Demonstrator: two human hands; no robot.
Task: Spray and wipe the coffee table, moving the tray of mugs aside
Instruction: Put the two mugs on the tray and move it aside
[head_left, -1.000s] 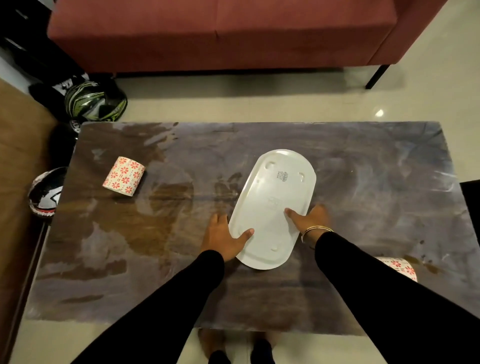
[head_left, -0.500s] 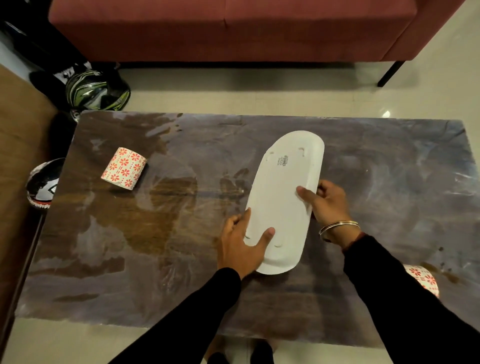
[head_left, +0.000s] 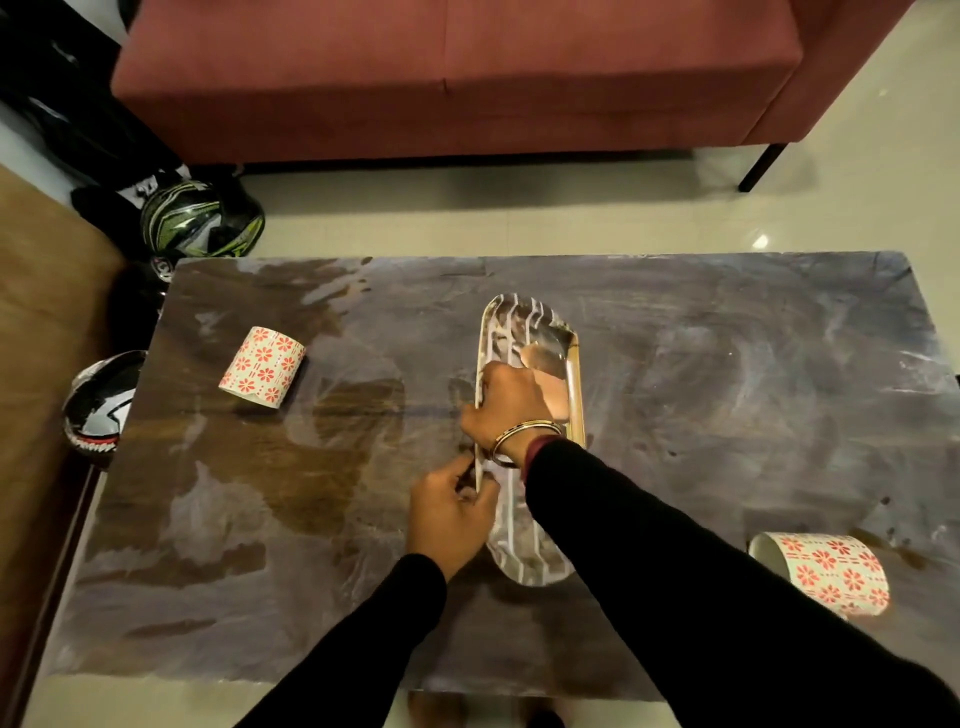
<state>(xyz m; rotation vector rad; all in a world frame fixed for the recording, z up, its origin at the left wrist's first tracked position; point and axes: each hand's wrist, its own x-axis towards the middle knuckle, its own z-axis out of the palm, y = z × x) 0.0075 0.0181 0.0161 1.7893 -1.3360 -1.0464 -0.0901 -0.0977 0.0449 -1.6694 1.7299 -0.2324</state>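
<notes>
An oval tray (head_left: 535, 332) stands tipped on its long edge in the middle of the dark coffee table (head_left: 727, 405), its patterned, gold-rimmed face turned to the right. My right hand (head_left: 506, 405) grips the tray's raised left rim near the middle. My left hand (head_left: 452, 512) pinches the same rim nearer to me. A white mug with red flowers (head_left: 262, 372) lies on its side at the table's left. A second flowered mug (head_left: 823, 571) lies on its side at the front right.
Wet smears and streaks cover the tabletop. A red sofa (head_left: 452, 78) stands beyond the table, with one black leg at the right. Two helmets (head_left: 200, 218) (head_left: 98, 400) sit on the floor off the table's left side.
The tray lay upside down, white underside up. Both hands have turned it up onto its edge, so its patterned face now shows.
</notes>
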